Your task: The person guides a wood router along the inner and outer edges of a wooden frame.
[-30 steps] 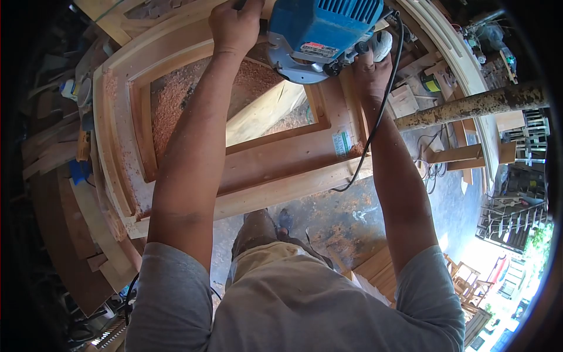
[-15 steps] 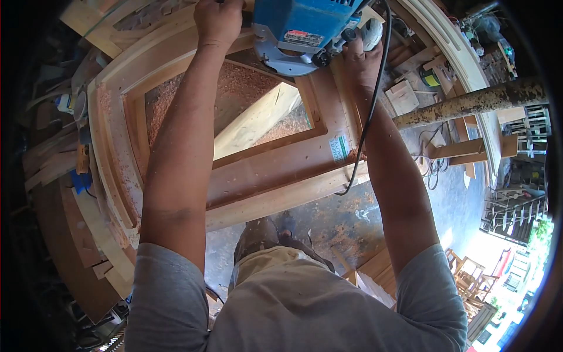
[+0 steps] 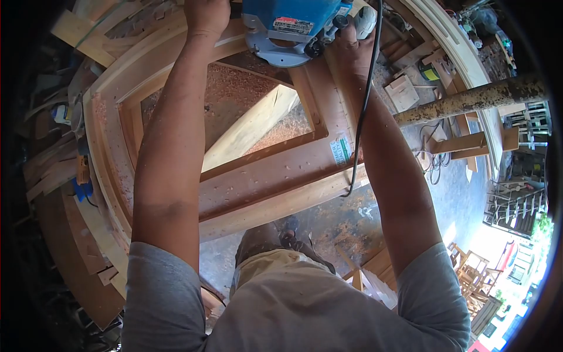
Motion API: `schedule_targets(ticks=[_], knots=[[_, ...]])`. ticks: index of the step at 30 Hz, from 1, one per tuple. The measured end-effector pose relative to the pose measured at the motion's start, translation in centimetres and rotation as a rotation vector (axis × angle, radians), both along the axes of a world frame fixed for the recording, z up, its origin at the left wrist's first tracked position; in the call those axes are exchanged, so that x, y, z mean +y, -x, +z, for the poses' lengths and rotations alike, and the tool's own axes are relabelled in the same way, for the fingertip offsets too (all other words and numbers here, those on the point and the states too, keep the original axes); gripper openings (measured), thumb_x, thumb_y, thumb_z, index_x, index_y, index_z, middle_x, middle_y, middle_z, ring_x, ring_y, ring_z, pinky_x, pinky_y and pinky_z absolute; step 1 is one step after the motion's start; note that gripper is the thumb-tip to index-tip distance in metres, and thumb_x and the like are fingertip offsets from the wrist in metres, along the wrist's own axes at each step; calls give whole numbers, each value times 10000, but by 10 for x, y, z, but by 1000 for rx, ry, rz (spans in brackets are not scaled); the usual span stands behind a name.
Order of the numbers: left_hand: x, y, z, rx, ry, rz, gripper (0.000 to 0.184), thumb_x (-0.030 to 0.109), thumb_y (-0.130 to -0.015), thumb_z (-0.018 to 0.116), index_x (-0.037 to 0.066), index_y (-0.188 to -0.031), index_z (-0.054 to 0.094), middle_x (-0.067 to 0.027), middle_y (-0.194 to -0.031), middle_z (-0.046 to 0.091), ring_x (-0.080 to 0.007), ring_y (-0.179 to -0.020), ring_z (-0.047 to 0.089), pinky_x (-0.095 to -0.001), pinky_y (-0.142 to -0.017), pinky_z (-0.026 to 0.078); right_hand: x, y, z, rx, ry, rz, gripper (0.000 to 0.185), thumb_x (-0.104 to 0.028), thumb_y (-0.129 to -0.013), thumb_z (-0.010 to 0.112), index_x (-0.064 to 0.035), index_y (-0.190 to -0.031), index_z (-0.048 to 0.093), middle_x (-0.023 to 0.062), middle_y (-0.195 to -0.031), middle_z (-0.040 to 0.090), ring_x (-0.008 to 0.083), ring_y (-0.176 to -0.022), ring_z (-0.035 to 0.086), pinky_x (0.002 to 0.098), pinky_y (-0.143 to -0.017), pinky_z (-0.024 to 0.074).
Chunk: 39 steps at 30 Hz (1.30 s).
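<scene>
A blue plunge router (image 3: 287, 26) with a grey base stands on a wooden frame (image 3: 252, 186) at the top of the view, its upper part cut off. My right hand (image 3: 353, 51) is closed around the router's right handle, where a pale grip shows beyond the fingers. At the top edge, my left hand (image 3: 208, 16) is closed at the router's left side; its fingers are mostly out of view. A black cord (image 3: 365, 105) hangs across my right forearm. Wood shavings lie on the frame and beneath its opening.
A pale timber beam (image 3: 252, 126) shows through the frame's opening. A rusty pole (image 3: 463, 102) runs across the right side. Scrap boards (image 3: 58, 170) are piled at the left. Shavings lie on the concrete floor (image 3: 346, 220), and wooden chairs (image 3: 469, 267) stand at the lower right.
The router and both my hands sit slightly farther left and higher in view. The frame has also shifted a little left in the picture. Both hands keep their hold.
</scene>
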<state>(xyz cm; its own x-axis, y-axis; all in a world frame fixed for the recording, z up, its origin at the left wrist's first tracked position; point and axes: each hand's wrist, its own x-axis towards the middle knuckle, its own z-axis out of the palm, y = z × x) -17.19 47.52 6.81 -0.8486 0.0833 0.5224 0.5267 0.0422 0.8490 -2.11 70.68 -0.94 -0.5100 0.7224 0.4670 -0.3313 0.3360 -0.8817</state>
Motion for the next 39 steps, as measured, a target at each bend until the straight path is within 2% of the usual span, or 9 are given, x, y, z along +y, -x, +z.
schedule_targets(ticks=[3,7,14,16,19,26,31,35,39], knots=[[1,6,0,-3,-29,-39,347,278,-916,661,3,-704,679,-47,-643,635,-169,-597,573,-352,-589,441,4,5,-6,-23,-66,-62,569,-544,-830,717,-22,-1044,646,134,-892,723,261,-858,694,383,-832,529],[5,12,2,-68,-69,-87,330,280,-923,668,23,-715,678,-38,-649,622,-152,-588,558,-334,-572,429,-22,-21,32,-179,-98,-160,596,-582,-830,677,-28,-1050,650,163,-900,730,323,-889,710,412,-849,532],[11,22,4,-93,-114,-132,299,264,-936,661,40,-739,684,-31,-653,619,-151,-557,550,-328,-529,421,-16,-11,23,-181,-114,-178,604,-587,-827,665,-23,-1042,643,199,-922,728,384,-912,711,445,-855,533],[13,23,5,-18,-99,-133,296,257,-935,653,46,-729,681,-30,-648,617,-154,-543,547,-330,-514,417,-20,-14,28,-284,-147,-253,592,-581,-833,658,-26,-1038,641,211,-929,729,405,-924,708,460,-859,531],[14,24,8,-107,-96,-128,294,251,-931,650,46,-722,676,-26,-637,607,-148,-542,539,-330,-519,412,-22,-17,33,-288,-126,-257,592,-581,-836,650,-28,-1045,641,216,-930,731,412,-931,707,463,-860,533],[15,29,1,-58,-96,-145,308,242,-924,647,39,-693,665,-18,-608,584,-139,-543,528,-331,-527,404,-24,-16,34,-265,-123,-268,580,-570,-830,665,-32,-1046,647,196,-932,737,390,-930,714,450,-866,534],[10,20,1,-36,-58,-71,303,230,-914,640,23,-694,667,-23,-612,600,-140,-554,535,-338,-546,406,-18,-10,29,-264,-15,-184,573,-559,-818,683,-34,-1047,647,178,-927,731,362,-917,707,431,-864,529],[8,12,1,-13,-34,-25,302,224,-914,635,18,-696,670,-27,-619,612,-141,-565,547,-341,-555,413,-21,-16,30,-203,-67,-201,571,-550,-822,701,-35,-1063,650,173,-933,729,349,-906,705,416,-851,529],[4,10,-6,24,-18,-68,295,206,-918,630,7,-705,674,-26,-624,614,-139,-579,552,-339,-564,421,-2,-2,6,-93,-43,-120,573,-533,-841,709,-18,-1084,652,166,-909,721,318,-858,698,408,-827,535]])
